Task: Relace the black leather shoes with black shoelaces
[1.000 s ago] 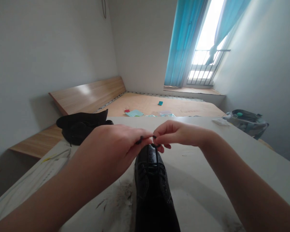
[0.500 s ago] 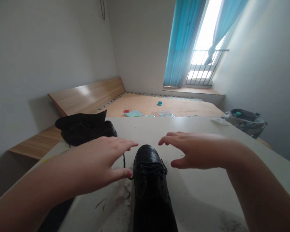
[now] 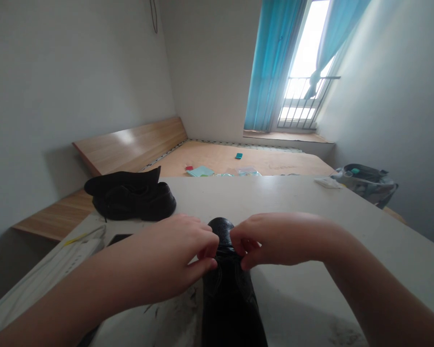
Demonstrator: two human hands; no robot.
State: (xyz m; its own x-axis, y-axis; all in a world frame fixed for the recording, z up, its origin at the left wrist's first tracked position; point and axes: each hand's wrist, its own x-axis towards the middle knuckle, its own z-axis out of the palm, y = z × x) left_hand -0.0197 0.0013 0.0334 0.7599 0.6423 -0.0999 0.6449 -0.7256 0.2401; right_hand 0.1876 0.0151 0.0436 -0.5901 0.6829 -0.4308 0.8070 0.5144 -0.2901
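Note:
A black leather lace-up shoe [image 3: 228, 294] stands on the white table in front of me, its toe pointing away. My left hand [image 3: 193, 248] is at the left side of the lacing, thumb and fingers pinched together on the shoelace. Opposite it, my right hand [image 3: 264, 238] is closed in a pinch on the lace at the right edge. The lace itself is mostly hidden by my fingers. Between the hands the textured toe cap shows. At the back left of the table lies another black shoe [image 3: 133, 200] with a dark flat piece resting over it.
The white table [image 3: 300, 289] has dark smudges near its front. A white object with a yellow strip [image 3: 74, 239] lies at its left edge, and a small white packet [image 3: 327, 182] at the back right. Beyond are a wooden bed board [image 3: 275, 164] and a grey bag [image 3: 369, 185].
Both hands have come inward from beside the shoe to its lacing, and their spread fingers have closed into pinches on the lace. The shoe has barely moved.

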